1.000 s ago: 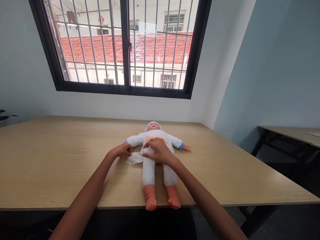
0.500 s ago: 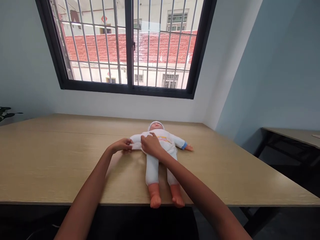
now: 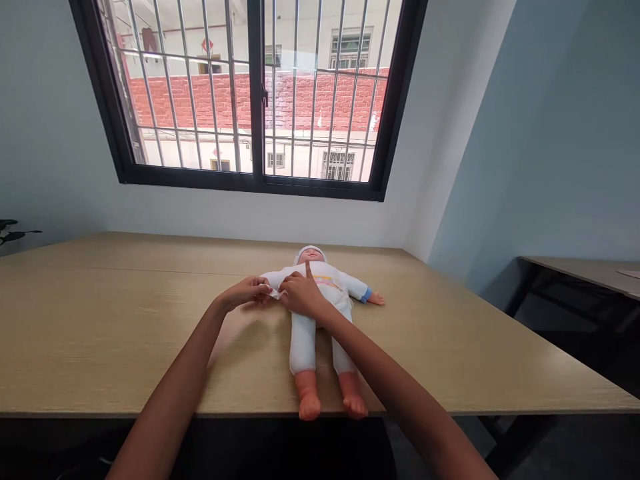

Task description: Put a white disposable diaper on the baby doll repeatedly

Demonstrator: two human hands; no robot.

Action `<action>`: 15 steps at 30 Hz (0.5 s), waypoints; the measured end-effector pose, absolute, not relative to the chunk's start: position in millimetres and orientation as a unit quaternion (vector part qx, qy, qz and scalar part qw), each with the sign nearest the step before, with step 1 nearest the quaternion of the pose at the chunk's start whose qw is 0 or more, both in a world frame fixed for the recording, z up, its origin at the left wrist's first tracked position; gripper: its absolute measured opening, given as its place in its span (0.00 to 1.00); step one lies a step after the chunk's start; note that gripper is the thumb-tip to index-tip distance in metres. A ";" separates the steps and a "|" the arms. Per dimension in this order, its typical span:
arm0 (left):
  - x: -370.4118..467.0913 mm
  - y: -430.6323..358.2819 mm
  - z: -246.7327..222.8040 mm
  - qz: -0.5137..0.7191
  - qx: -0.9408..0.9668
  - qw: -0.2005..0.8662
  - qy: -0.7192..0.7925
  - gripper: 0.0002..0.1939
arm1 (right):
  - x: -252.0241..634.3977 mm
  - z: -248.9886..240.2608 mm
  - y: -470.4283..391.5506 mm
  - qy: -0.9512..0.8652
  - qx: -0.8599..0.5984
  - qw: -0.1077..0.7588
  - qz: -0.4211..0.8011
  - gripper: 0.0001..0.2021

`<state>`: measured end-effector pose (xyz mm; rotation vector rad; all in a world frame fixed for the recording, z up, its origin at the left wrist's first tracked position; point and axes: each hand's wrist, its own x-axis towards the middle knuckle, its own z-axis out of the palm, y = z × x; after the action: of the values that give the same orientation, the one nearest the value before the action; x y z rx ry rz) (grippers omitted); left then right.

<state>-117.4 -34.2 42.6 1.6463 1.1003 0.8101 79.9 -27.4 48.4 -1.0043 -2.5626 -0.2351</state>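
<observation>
A baby doll (image 3: 303, 343) in white clothes lies on its back, head away from me and bare feet at the near table edge. Around its waist is a white diaper (image 3: 344, 307) with ruffled edges. My left hand (image 3: 247, 292), on the doll's left-hand side in view, is closed in a pinch on a small white flap (image 3: 274, 293), which looks like the diaper's side wing. Over the doll's belly, my right hand (image 3: 301, 293) pinches the same flap between thumb and fingers, one finger raised. It hides part of the waist.
The doll rests on a wide wooden table (image 3: 150, 333) below a barred window (image 3: 257, 180). A second table (image 3: 575, 272) stands to the right by the blue wall. Leaves of a plant (image 3: 17, 235) show at the far left.
The white flap, stretched flat between my hands before, is now bunched into a smaller piece. My hands are closer together, and my right index finger points up more.
</observation>
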 end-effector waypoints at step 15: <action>-52.3 -22.7 53.8 0.449 0.657 0.460 0.395 0.12 | 128.2 33.6 -14.9 -0.868 -0.431 0.242 0.044 0.25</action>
<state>-52.3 -22.7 53.8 1.6173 0.9715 1.1049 128.2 -14.9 33.6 -1.1793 -2.3735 0.1192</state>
